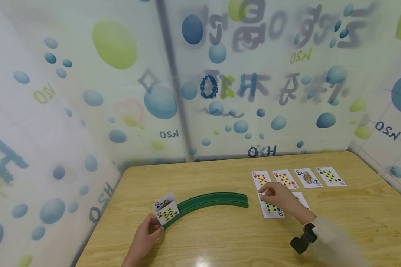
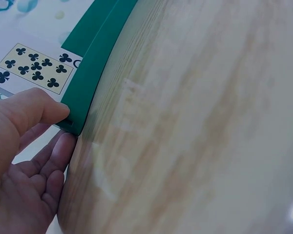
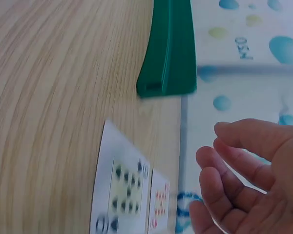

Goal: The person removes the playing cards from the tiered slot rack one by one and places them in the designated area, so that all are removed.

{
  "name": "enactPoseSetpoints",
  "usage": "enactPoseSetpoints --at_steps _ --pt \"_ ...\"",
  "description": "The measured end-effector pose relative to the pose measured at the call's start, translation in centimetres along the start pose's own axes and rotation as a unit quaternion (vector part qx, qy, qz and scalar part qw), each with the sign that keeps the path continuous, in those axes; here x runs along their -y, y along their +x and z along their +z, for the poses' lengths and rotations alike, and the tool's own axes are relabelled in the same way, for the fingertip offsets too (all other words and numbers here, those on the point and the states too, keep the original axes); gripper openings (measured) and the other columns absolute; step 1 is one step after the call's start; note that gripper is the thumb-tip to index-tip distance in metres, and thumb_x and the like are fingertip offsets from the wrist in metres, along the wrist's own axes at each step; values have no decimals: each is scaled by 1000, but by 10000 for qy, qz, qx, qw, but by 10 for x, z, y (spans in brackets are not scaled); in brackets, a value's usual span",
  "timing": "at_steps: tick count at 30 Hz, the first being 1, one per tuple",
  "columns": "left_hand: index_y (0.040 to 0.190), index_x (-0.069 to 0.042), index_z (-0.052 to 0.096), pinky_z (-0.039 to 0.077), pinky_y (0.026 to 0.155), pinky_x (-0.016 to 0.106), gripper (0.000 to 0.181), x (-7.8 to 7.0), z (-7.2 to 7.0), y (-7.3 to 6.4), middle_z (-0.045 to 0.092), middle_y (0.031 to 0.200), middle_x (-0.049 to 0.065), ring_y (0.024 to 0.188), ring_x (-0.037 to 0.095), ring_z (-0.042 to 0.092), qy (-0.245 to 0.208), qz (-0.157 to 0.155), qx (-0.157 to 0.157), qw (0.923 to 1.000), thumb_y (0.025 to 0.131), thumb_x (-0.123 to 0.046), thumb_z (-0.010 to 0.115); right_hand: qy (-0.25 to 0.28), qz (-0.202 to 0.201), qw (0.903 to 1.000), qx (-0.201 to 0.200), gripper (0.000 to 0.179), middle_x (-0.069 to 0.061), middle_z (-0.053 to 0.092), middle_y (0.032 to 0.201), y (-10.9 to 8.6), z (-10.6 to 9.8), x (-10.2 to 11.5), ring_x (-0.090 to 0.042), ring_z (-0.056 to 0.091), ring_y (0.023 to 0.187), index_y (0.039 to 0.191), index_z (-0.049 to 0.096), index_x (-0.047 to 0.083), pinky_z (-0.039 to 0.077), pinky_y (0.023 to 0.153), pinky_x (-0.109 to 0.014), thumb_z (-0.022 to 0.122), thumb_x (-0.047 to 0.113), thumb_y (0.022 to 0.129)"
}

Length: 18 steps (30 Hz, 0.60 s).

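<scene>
A curved green card holder (image 1: pixel 214 198) lies across the tabletop. At its left end my left hand (image 1: pixel 147 231) grips it, the thumb on the front and fingers at the end, plain in the left wrist view. A club number card (image 1: pixel 168 214) stands in the holder there, partly covering a face card (image 1: pixel 165 202). My right hand (image 1: pixel 276 194) hovers by the holder's far end, above the laid-out cards. Its fingers are loosely bent with nothing between them. Beneath it lies a black spade number card (image 1: pixel 272 213), part of it hidden. Another card (image 1: pixel 302 202) is mostly behind the wrist.
In the back row lie two red heart cards (image 1: pixel 262 179) (image 1: pixel 285 179), a face card (image 1: pixel 308 178) and a black number card (image 1: pixel 331 176), all face up. The wooden table (image 1: pixel 204 237) ends at walls of printed sheeting (image 1: pixel 220 129) at the back and sides.
</scene>
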State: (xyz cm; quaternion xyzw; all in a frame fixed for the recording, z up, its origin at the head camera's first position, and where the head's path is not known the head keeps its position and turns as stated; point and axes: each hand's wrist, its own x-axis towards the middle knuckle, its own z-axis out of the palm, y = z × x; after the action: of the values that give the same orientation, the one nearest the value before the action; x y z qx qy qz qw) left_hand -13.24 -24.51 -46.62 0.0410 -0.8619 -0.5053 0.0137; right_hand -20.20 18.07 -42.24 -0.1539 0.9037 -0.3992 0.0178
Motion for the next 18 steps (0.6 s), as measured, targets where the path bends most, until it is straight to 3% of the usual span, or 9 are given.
enactPoseSetpoints --at_steps 9,18 --pt "103 3 52 48 77 30 24 2 0 1 58 101 10 91 20 55 70 -13 -35 10000 81 3 62 393 -891 9940 495 15 2 59 78 27 45 44 -12 54 69 97 64 2 45 58 -26 64 10 85" --pt "104 3 51 48 76 30 25 1 0 1 58 101 10 91 20 55 71 -13 -27 10000 81 3 62 912 -1207 9825 1088 13 4 57 79 45 95 76 -10 52 69 97 64 2 46 60 -25 63 8 85"
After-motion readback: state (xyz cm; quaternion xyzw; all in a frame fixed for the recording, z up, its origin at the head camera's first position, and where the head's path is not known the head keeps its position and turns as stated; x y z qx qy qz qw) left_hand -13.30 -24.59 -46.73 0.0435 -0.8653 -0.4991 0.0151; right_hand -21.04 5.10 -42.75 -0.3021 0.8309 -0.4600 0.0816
